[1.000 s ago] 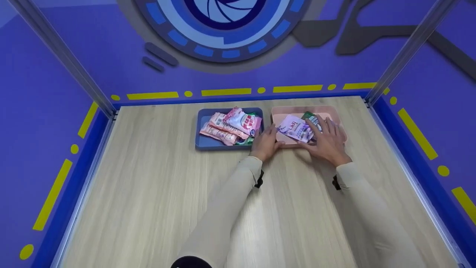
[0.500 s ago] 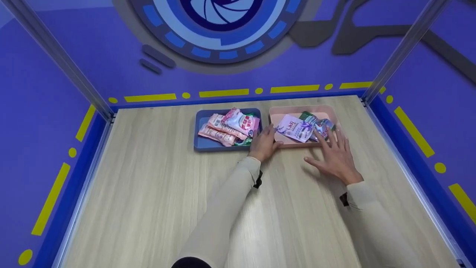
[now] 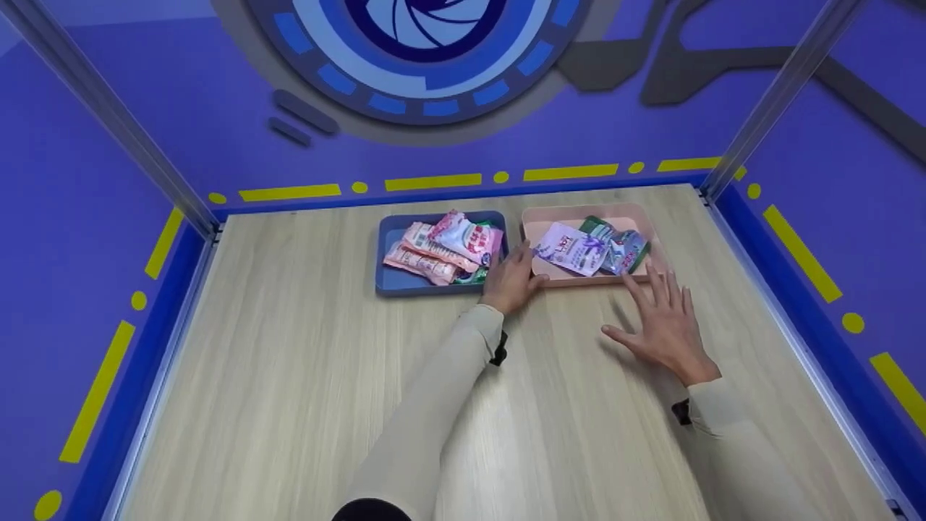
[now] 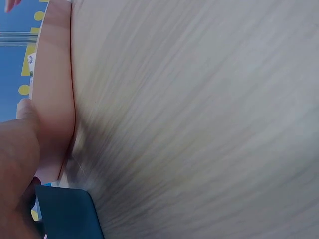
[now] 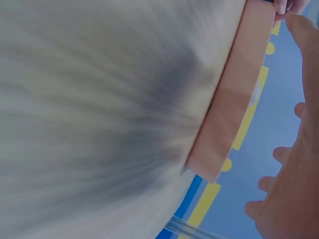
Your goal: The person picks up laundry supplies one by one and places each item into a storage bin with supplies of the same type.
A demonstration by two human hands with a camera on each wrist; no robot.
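Note:
My left hand [image 3: 508, 284] holds the near left corner of a pink tray [image 3: 589, 281], between it and a blue tray [image 3: 394, 281]. In the left wrist view its thumb [image 4: 26, 108] lies against the pink tray's wall [image 4: 56, 89]. My right hand [image 3: 669, 329], fingers spread and holding nothing, hovers in front of the pink tray's near right corner. Inside that tray lie a lilac packet [image 3: 571, 248] and, to its right, a green-and-silver packet [image 3: 628, 250]. In the right wrist view the pink tray wall [image 5: 232, 99] stands beyond the fingers.
Pink-and-white packets [image 3: 466, 237], peach packets [image 3: 421, 262] and a piece of green packaging [image 3: 474, 276] lie piled in the blue tray. The wooden tabletop [image 3: 304, 362] is bounded by blue panels at the back and sides, with metal posts at the back corners.
My right hand has drawn back from over the packets in the pink tray, toward me and to the right. More of the green-and-silver packet now shows. The left hand stays at the tray corner.

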